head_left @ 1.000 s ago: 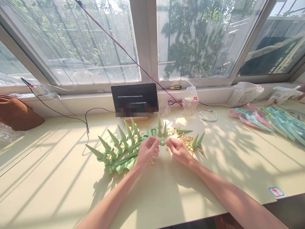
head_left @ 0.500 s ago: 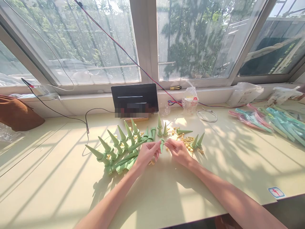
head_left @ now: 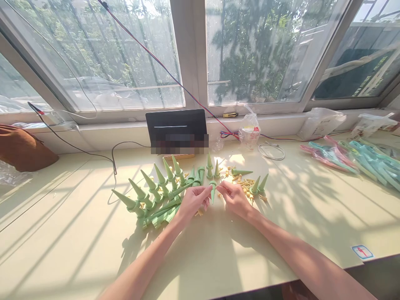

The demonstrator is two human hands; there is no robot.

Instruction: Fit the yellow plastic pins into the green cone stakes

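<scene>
Yellow pieces [head_left: 245, 182] beside the right hand [head_left: 235, 200] are too small to identify.

Cone you're pinching [head_left: 213, 190]: plain pale green, same shade as the spikes [head_left: 146, 192]. Small pegs [head_left: 245, 182]: yellow-tan. Table [head_left: 78, 233]: pale cream, striped with window shadows. Tablet [head_left: 176, 125]: black. Bag [head_left: 21, 152]: rust brown. Wire [head_left: 175, 79]: red and blue. Strips [head_left: 343, 158]: pink and teal.

Small assembly workshop, by my reckoning. My long pale-yellow worktable [head_left: 78, 233] runs under big glass windows [head_left: 250, 50]. On it lie batches of identical green plastic cones [head_left: 150, 191], small yellow plastic plugs [head_left: 245, 182] and bagged pastel plastic parts [head_left: 343, 160].
</scene>
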